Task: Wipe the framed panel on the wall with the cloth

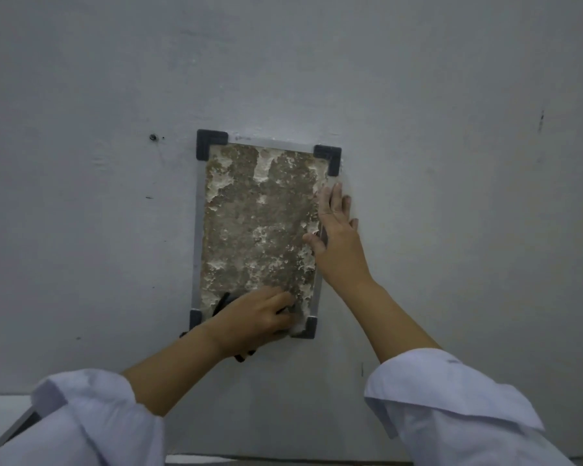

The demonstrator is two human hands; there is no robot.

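Left grip [254, 314] pressed dark cloth [223, 302] flat at panel [260, 223] bottom; panel's long axis ran straight up. Right grip [337, 230] spread, bracing right edge.

Dim, flat, bluish light falls evenly over the wall [451, 95], with soft shadows hugging the forearms, no glare, slight softness and grain throughout, and wide-angle bending toward the lower corners where the sleeves [458, 408] smear.
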